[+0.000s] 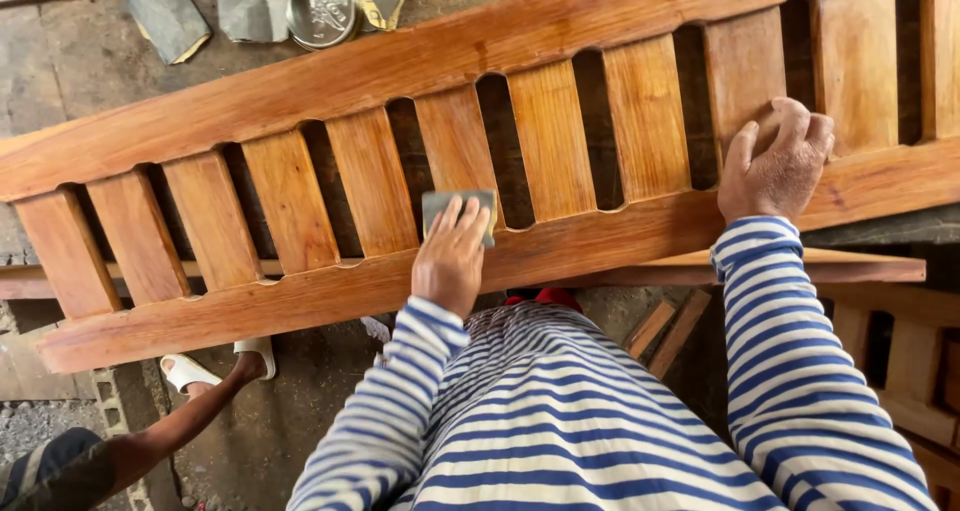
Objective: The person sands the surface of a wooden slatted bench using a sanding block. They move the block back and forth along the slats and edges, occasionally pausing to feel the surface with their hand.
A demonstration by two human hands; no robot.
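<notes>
- Pressing a small grey rectangular sheet of sandpaper [459, 213] flat against the work, the left hand [450, 258] lies palm down with its fingers close together on top of the sheet, which sits where one slat meets the lower rail.
- Bracing the piece, the right hand [776, 167] rests open on the reddish-brown slatted wooden panel [560, 141], fingers slightly spread and curled over a slat close to the panel's right end; it holds nothing.
- Judging from this, the rubbing goes best with even, flat pressure along the grain, the sheet kept fully under the fingers so its corners do not dig in, and the other hand holding the panel steady.
- The panel runs slantwise across the head view, its left end lower, with two long rails joined by a row of short upright slats and dark gaps between them; the wood looks smooth and warm in colour.
- Beyond the panel's upper edge lie more grey sheets [165, 11] and a round silver tin lid [322, 7] on the concrete floor [60, 61].
- At the lower left, another person's foot in a white sandal [190, 371] shows beneath the panel.
</notes>
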